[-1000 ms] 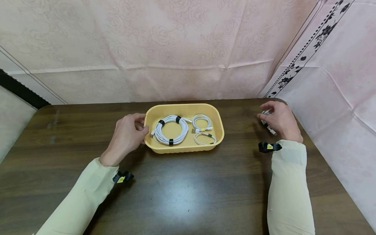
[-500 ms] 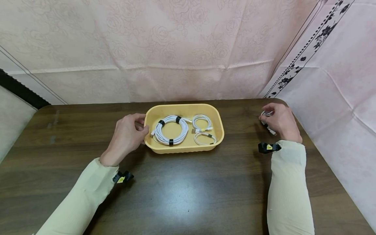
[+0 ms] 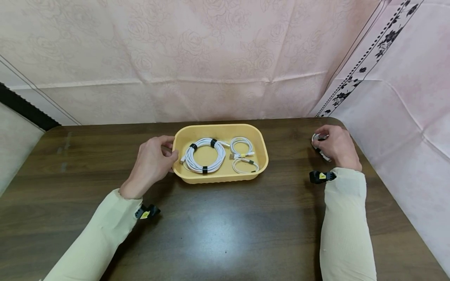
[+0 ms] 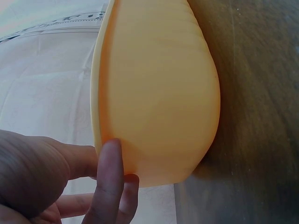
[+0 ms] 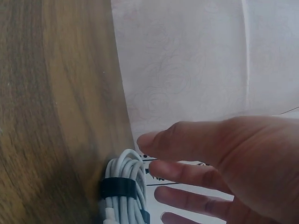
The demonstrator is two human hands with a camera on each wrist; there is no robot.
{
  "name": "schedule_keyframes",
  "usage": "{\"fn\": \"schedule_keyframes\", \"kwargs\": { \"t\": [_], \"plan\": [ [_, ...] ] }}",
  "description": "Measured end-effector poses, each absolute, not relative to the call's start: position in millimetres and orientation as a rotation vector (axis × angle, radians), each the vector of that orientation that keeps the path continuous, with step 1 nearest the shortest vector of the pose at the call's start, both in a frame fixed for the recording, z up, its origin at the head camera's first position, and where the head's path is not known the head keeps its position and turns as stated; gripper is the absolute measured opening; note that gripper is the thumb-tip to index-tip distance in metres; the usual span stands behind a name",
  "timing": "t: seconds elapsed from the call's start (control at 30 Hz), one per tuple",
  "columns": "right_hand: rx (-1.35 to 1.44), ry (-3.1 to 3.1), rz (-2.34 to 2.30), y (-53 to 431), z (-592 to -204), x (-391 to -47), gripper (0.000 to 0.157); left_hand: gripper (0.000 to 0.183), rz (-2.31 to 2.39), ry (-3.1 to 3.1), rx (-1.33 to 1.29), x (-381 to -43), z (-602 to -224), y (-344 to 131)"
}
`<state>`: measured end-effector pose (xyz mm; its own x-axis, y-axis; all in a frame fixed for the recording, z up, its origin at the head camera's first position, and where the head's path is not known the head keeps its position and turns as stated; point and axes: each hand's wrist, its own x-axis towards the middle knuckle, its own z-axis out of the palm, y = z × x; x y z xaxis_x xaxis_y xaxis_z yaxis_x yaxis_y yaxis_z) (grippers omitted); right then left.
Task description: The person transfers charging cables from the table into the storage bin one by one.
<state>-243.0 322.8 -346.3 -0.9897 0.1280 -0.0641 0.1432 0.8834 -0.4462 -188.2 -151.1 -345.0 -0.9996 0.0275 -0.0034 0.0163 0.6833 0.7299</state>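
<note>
A yellow plastic basket [image 3: 218,178] stands near the table's back edge. My left hand [image 3: 151,162] pinches its left rim; in the left wrist view the thumb goes behind the rim and the fingertips [image 4: 111,156] press the outer wall. Inside lie a large white cable coil [image 3: 190,159] with black straps and, to its right, a small white cable coil [image 3: 242,155] above a thinner one [image 3: 251,162]. At the table's right end, a bundled white cable [image 5: 128,170] with a black strap stands beside my right hand [image 3: 338,146], whose fingers reach out loosely, apart from it in the right wrist view.
The dark wooden table [image 3: 211,234] ends at a pale rose-patterned cloth [image 3: 197,78] behind it. More light cloth [image 3: 404,113] with a black floral border hangs along the right edge, close to the right hand. Both wrists wear small black cameras.
My right thumb and fingers have drawn slightly back to the right, showing more of the bundled cable's left side. The left hand and the basket have not moved.
</note>
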Motion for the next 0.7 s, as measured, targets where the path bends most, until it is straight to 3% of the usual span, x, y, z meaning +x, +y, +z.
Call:
{"fn": "schedule_keyframes", "kwargs": {
  "t": [0.7],
  "plan": [
    [0.236, 2.998, -0.675, 330.3, -355.7, -245.5, 0.036, 0.044, 1.267, 2.855, 0.041, -188.2, -346.4, -151.2]
  ]
}}
